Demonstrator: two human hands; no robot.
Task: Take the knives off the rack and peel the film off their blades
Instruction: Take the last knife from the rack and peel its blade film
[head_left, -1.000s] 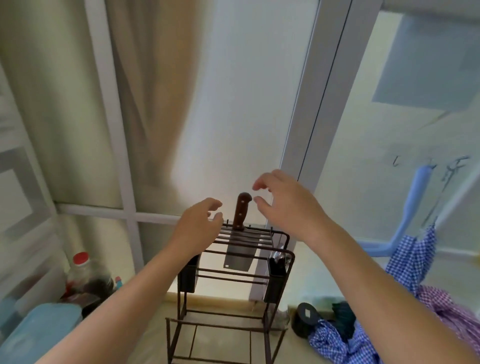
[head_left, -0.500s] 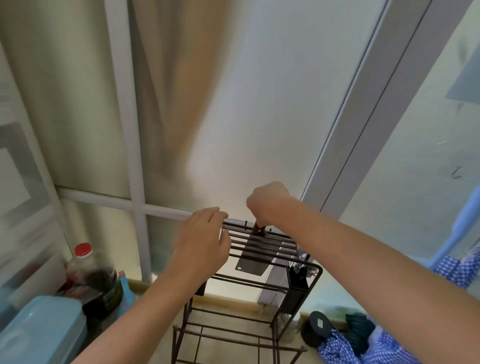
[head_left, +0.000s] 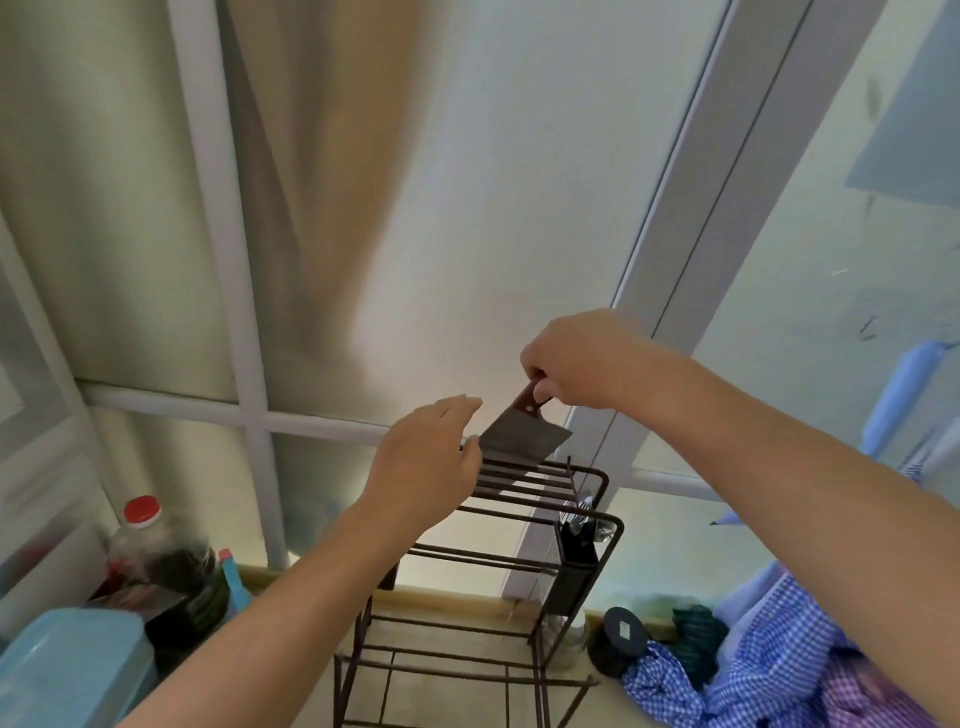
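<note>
A dark metal wire rack (head_left: 540, 480) stands on the floor in front of me. My right hand (head_left: 576, 364) is shut on the brown wooden handle of a cleaver (head_left: 522, 439), whose grey blade is raised partly out of the rack's top slots and tilted. My left hand (head_left: 434, 460) rests at the rack's top left edge, beside the blade's left corner, fingers loosely curled; whether it grips a bar is hidden. I cannot make out any film on the blade.
A black holder (head_left: 576, 561) with utensils hangs on the rack's right side. A dark bottle with a red cap (head_left: 156, 551) and a light blue bin (head_left: 67, 670) sit at the lower left. Checked cloth (head_left: 769, 660) and a black round object (head_left: 621, 636) lie at the lower right. Window frames stand behind.
My right hand closed on the cleaver's handle and has lifted the blade up out of the slots. My left hand came down to the rack's top left edge.
</note>
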